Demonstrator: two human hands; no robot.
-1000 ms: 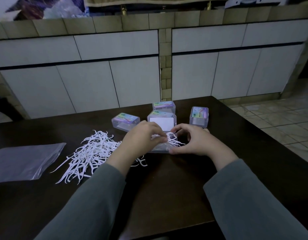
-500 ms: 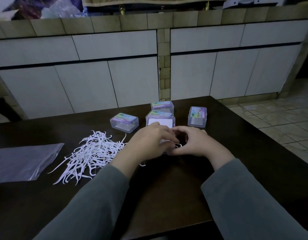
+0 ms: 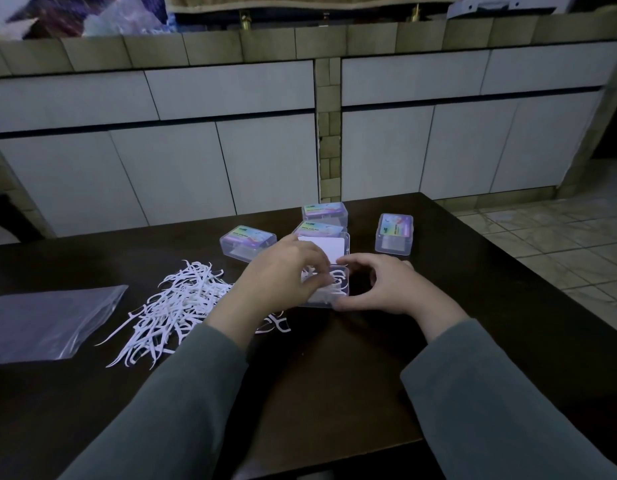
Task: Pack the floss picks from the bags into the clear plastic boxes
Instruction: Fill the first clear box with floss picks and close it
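A small clear plastic box (image 3: 338, 289) lies open on the dark table (image 3: 334, 393), its lid (image 3: 329, 249) tipped back and white floss picks showing inside. My left hand (image 3: 282, 277) hovers over the box's left half, its curled fingertips pinching floss picks down into it. At the box's right end, my right hand (image 3: 379, 287) holds it between thumb and curved index finger. A loose heap of white floss picks (image 3: 175, 306) sits to the left, and a few stray picks (image 3: 275, 323) lie under my left wrist.
An empty clear plastic bag (image 3: 47, 323) lies flat at the table's left. Closed boxes with colourful labels stand behind the open one, at the left (image 3: 248, 242), rear (image 3: 324, 213) and right (image 3: 395, 233). White cabinet doors rise beyond the table. Tiled floor is to the right.
Half a second ago both hands were pressed together over the box. They have since parted slightly, and the picks inside show again. The heap and bag have not moved.
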